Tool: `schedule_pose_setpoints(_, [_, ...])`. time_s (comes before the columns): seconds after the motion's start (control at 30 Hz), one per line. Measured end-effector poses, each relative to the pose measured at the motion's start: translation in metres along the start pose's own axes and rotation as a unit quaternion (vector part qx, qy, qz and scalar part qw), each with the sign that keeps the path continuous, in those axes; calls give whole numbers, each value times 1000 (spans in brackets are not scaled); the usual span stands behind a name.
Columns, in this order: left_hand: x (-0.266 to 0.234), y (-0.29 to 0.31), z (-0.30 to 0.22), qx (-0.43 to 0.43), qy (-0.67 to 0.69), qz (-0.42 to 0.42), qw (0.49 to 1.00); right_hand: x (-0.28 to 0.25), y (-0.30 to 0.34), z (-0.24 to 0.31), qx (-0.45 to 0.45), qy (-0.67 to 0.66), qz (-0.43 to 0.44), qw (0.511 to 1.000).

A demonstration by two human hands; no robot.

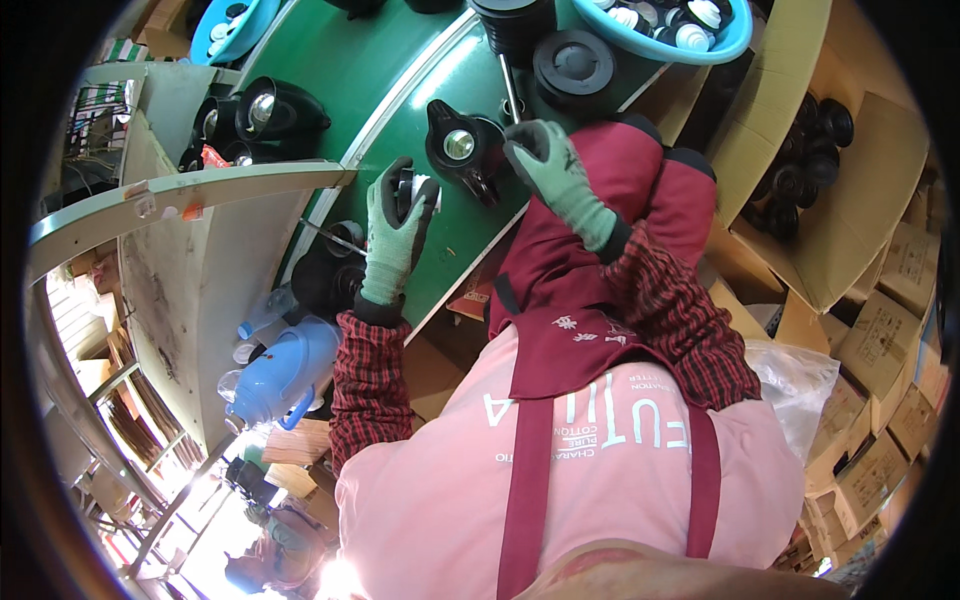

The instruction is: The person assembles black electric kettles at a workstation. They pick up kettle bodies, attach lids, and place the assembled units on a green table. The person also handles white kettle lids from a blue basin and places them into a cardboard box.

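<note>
My left hand (393,235), in a green and dark grey glove, is closed around a small black-and-white stopper (420,192) above the bench's edge. My right hand (565,185), gloved alike, has its fingers curled at the bench's near edge. A thin metal rod (510,88) ends at its fingertips; whether the hand grips the rod is hidden. Between the hands, on the green bench (400,100), lies a black flask top with a spout (460,145) and a shiny metal inside. Round black lids (573,65) are stacked beyond my right hand.
Blue basins (715,45) (232,30) of stoppers stand at the far side. Black flask bodies (268,108) lie behind a metal rail (190,195) at left. A blue jug (285,370) is beside my left arm. At right, an open carton (800,150) holds black parts.
</note>
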State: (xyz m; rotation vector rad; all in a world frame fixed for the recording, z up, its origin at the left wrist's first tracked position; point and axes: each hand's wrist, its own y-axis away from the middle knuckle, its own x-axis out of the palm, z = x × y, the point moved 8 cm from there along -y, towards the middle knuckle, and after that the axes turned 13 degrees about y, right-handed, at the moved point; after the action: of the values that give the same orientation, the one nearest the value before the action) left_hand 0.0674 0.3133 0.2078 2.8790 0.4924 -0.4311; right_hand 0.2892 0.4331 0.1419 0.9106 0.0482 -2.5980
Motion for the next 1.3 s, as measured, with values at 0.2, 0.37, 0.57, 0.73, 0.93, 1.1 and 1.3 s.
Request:
schedule_pose_setpoints(0.2, [18, 8, 15, -74, 168, 4, 983, -21, 19, 91, -271, 240, -12, 932])
schedule_pose_setpoints(0.37, [-1, 3, 11, -86, 216, -31, 972, -35, 2, 74, -165, -137, -32, 976])
schedule_pose_setpoints(0.57, [1, -31, -39, 35, 182, 24, 982, -13, 40, 47, -78, 112, -32, 990])
schedule_pose_setpoints(0.73, [46, -48, -96, 216, -229, 112, 943, 41, 45, 47, 8, 222, 107, 969])
schedule_pose_setpoints(0.93, [69, -61, -96, 188, -385, 118, 896, 53, 46, 39, -3, 305, 93, 948])
schedule_pose_setpoints(1.1, [71, -63, -86, 185, -361, 158, 900, 51, 51, 41, -33, 294, 55, 953])
schedule_pose_setpoints(1.3, [75, -50, -113, 267, -525, 86, 804, 50, 50, 41, -45, 299, 45, 952])
